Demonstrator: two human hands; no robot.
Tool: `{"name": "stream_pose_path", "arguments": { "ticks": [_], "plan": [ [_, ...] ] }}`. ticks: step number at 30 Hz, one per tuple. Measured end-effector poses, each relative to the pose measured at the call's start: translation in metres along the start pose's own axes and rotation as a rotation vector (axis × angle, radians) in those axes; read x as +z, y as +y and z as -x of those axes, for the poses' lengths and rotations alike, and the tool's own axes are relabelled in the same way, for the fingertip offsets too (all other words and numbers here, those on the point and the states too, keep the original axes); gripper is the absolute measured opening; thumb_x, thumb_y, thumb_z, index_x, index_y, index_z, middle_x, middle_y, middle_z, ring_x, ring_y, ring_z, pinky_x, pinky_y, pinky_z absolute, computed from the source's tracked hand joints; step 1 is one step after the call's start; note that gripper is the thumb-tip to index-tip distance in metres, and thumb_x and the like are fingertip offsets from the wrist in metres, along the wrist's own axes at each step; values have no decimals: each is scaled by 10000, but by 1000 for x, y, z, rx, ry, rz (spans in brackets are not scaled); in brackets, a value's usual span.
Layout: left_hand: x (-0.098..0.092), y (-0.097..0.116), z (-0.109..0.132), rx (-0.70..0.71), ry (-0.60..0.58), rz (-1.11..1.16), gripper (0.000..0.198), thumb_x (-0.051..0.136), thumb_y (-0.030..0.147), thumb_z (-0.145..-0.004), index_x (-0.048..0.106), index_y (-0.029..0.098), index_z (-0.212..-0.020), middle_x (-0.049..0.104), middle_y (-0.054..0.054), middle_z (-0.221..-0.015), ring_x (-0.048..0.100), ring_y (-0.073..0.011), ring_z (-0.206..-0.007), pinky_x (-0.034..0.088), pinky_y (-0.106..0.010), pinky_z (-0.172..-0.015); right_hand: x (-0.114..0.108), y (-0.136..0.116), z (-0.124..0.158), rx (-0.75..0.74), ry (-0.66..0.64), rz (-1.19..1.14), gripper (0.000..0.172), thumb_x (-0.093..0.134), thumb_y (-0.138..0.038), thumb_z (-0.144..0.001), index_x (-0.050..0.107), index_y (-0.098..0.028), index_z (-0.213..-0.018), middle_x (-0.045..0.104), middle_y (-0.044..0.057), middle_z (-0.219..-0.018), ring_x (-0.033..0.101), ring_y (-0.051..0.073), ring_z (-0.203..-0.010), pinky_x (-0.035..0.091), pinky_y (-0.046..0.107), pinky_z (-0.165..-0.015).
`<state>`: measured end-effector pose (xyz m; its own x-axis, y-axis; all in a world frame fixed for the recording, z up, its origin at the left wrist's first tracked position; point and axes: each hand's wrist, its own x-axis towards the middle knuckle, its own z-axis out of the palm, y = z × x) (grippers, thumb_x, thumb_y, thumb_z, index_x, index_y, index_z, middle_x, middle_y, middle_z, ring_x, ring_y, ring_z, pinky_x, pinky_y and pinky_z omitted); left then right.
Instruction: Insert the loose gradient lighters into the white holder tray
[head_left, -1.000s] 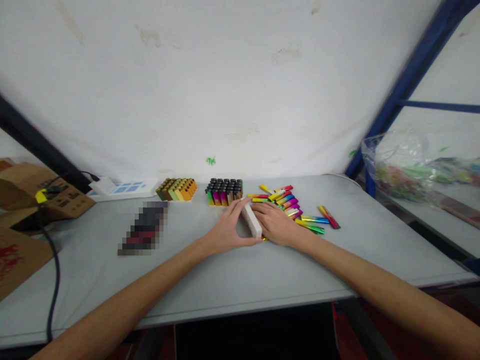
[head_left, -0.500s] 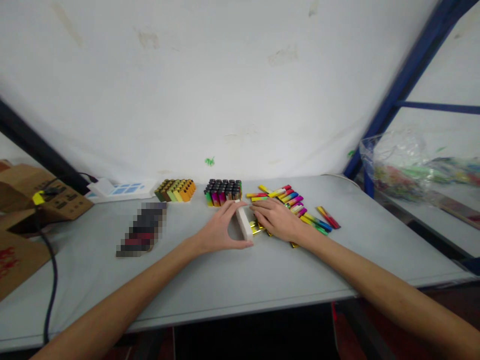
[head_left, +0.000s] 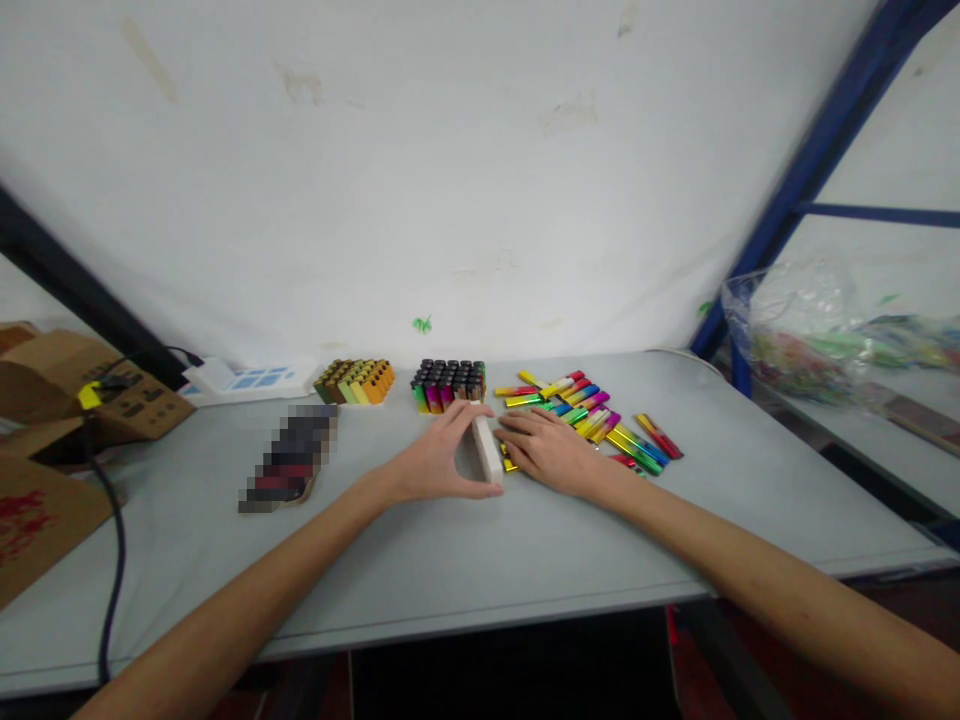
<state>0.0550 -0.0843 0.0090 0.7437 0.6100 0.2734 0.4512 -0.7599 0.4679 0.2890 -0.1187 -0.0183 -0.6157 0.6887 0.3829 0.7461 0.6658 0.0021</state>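
In the head view, the left hand [head_left: 431, 462] is over the middle of the counter [head_left: 450, 560], between its back and front edges. Its grip is spread wide, closed lengthwise on a narrow white bar [head_left: 488, 452]: the thumb is at the end towards the front edge, the fingertips at the end towards the back edge. The bar stands on its long side.

Just right of the bar, the right hand [head_left: 551, 450] lies palm down over the near-left part of a loose heap of shiny coloured sticks [head_left: 581, 412], its fingers bent slightly and pointing at the bar. The hand covers whatever is beneath, so I cannot tell whether its grip has hold of any stick. The heap spreads from there towards the back edge and the right end; a red and yellow stick [head_left: 658, 437] lies apart on its right side.

Along the back edge, from the left corner, come a white power strip [head_left: 259, 382], a block of olive and yellow pieces [head_left: 355, 382] on a white base and an upright block of black-topped pieces [head_left: 448, 385]. A pixelated dark item [head_left: 289, 460] lies nearer the left end, where cardboard boxes [head_left: 52, 400] and a black cable [head_left: 116, 540] also are.
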Motion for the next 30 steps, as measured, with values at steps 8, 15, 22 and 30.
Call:
{"name": "stream_pose_path", "arguments": {
  "ticks": [8, 15, 22, 30],
  "plan": [
    [-23, -6, 0, 52, -62, -63, 783, 878, 658, -578, 567, 199, -1131, 538, -113, -1220, 521, -314, -1198, 477, -443, -1047, 0, 14, 1, -45, 30, -71, 282, 509, -278, -1044, 762, -156, -1034, 691, 153, -1208, 628, 264, -1194, 502, 438, -1042],
    [-46, -7, -2, 25, -122, -94, 624, 861, 650, -622, 652, 216, -1019, 618, -70, -1138, 599, -279, -1103, 497, -388, -982, -15, 16, -4, 45, 62, -173, 340, 464, -269, -1060, 752, -169, -909, 718, 108, -979, 673, 245, -980, 547, 438, -916],
    [-68, -22, 7, -22, -313, -25, 361, 774, 531, -801, 739, 259, -1035, 712, -48, -1161, 666, -244, -1103, 489, -336, -994, -24, 15, -7, 97, 146, -251, 265, 476, -258, -1052, 724, -168, -1071, 745, 106, -1092, 661, 245, -1111, 522, 432, -1013],
    [-72, -23, 13, -183, -410, -77, 302, 853, 472, -693, 767, 273, -903, 716, -32, -1082, 677, -256, -1020, 503, -342, -948, -31, 19, -67, 59, 67, -142, 479, 532, -411, -1027, 496, -187, -1449, 605, 169, -1322, 578, 305, -1210, 493, 480, -1036]
  ]
}}
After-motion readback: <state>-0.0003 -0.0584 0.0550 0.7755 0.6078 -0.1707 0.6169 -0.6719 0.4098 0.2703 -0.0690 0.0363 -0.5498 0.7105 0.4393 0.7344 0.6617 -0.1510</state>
